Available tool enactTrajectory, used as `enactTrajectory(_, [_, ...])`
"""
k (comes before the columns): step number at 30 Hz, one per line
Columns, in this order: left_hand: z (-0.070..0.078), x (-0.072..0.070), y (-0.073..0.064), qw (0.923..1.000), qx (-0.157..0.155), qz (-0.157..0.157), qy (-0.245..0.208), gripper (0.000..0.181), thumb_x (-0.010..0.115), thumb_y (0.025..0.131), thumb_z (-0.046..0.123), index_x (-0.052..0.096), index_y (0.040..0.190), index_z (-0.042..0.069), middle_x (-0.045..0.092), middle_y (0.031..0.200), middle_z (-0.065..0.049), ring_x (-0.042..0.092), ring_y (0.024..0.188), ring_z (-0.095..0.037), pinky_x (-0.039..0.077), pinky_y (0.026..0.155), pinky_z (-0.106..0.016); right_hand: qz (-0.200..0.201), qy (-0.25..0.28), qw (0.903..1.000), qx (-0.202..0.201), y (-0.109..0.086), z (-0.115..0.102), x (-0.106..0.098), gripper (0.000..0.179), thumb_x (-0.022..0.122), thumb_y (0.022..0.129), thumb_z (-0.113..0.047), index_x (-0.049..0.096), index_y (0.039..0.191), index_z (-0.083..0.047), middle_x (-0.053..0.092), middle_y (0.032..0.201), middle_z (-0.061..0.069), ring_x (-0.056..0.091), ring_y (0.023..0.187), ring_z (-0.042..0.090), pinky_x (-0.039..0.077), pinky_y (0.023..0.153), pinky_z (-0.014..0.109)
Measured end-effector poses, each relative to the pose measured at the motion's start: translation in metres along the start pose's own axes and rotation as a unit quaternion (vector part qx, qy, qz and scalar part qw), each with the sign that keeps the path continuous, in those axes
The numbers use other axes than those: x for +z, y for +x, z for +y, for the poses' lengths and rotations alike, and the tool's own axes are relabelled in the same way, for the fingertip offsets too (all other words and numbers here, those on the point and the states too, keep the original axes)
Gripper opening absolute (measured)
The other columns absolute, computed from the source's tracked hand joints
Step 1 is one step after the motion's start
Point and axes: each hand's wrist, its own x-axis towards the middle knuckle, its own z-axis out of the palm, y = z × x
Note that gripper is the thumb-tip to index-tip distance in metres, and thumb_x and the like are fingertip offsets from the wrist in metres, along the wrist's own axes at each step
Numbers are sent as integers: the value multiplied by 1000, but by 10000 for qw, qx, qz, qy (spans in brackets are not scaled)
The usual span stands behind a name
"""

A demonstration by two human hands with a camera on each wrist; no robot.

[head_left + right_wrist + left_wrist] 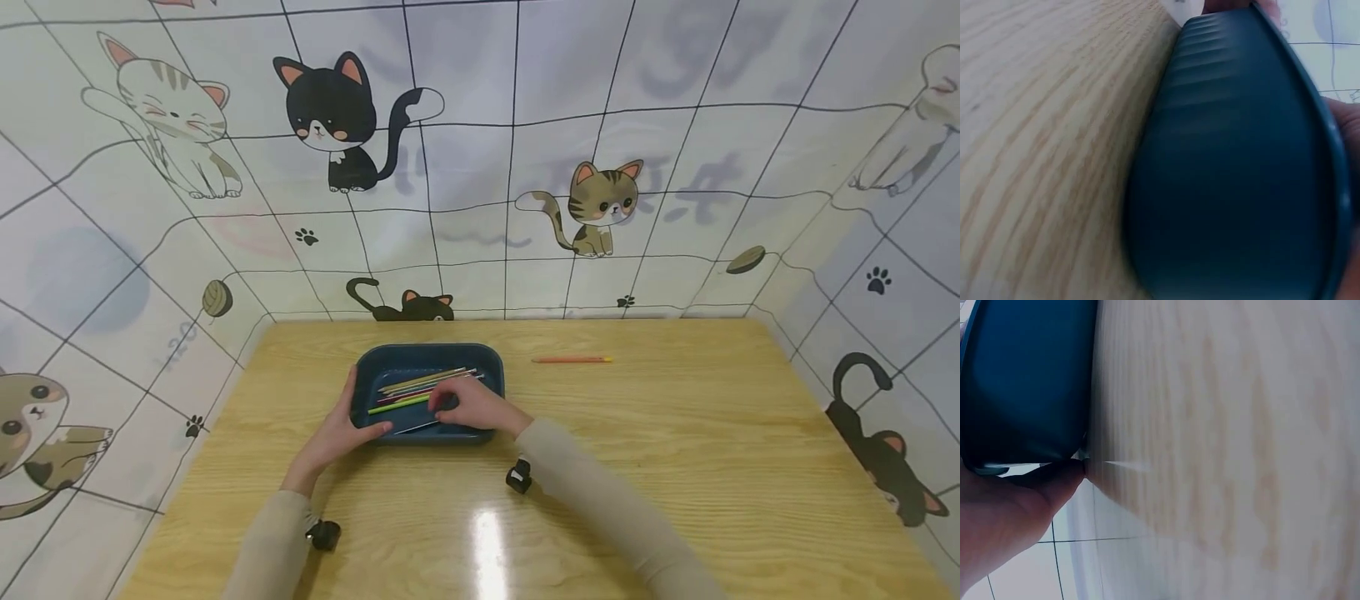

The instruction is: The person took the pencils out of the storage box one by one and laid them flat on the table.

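Observation:
A dark blue plastic tray stands on the table with several colored pencils lying in it, a lime-green pencil among them. My left hand grips the tray's near left corner, thumb along the front rim and fingers on the left side. In the left wrist view, part of this hand lies against the tray's end. My right hand reaches over the front right rim, its fingers bent down among the pencils. Just below its thumb lies a thin blue-grey pencil; I cannot tell whether the fingers pinch anything.
An orange pencil lies on the wooden table to the right of the tray, near the back edge. A cloth with cat drawings hangs behind the table and along both sides. Small black cameras are strapped at both wrists.

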Motion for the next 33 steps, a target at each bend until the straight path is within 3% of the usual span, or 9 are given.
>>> enactTrajectory(6, [0,1,-3,9998,64,50,-164,116,78,83,29,-12,155,20,0,158,-24,9,141,-44,13,109,-60,-424,156,9988,171,8,4,4,13,71,88,-13,70,99,-6,67,92,-4,60,85,5,47,80,22])
enactTrajectory(13, [-1,1,-4,9996,174,58,-192,116,79,82,25,-11,155,17,-2,158,-23,7,142,-44,12,109,-61,-615,216,9967,489,8,7,4,16,70,91,-25,71,99,-12,66,89,-9,58,80,3,47,75,22])
enactTrajectory(23, [-3,3,-2,9998,171,92,-92,116,79,82,30,-11,155,19,-3,159,-21,6,143,-42,12,110,-60,-786,24,9956,515,14,10,0,12,72,88,-13,72,96,-4,69,86,-3,61,77,5,48,74,22])
enactTrajectory(33, [-1,2,-1,9997,181,108,-151,116,79,81,27,-9,155,20,-3,159,-19,5,143,-41,12,110,-59,-670,-421,9949,630,27,17,6,9,78,82,-15,71,81,-10,63,69,-8,54,63,3,44,64,21])
